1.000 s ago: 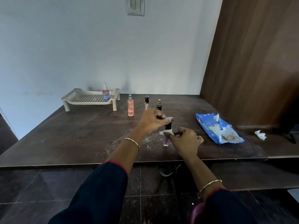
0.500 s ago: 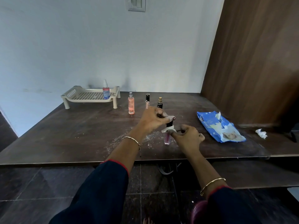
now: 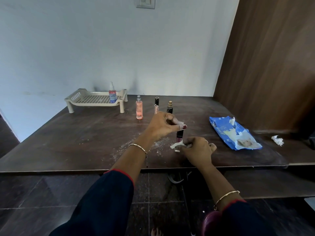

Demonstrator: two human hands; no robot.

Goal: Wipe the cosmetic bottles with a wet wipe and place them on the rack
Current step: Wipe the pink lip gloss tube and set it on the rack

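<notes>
table (image 3: 71,142) – dusty | rack (image 3: 95,99) – far left, 1 bottle in | left hand (image 3: 162,127) – pinching tube (image 3: 179,134) cap, upright mid-table | right hand (image 3: 198,150) – closed on wipe (image 3: 177,145) at tube base | advice – steady cap, wrap wipe fully, stroke along length

Left hand (image 3: 162,126) raised with fingertips pinched, right hand (image 3: 198,151) lower, curled closed, forearms extended

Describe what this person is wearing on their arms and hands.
Both arms wear dark navy sleeves with red-edged cuffs, pushed up the forearms. Each wrist carries a thin gold-coloured bangle. The left hand shows dark red nail polish; the right hand has a slim ring on one finger.
</notes>
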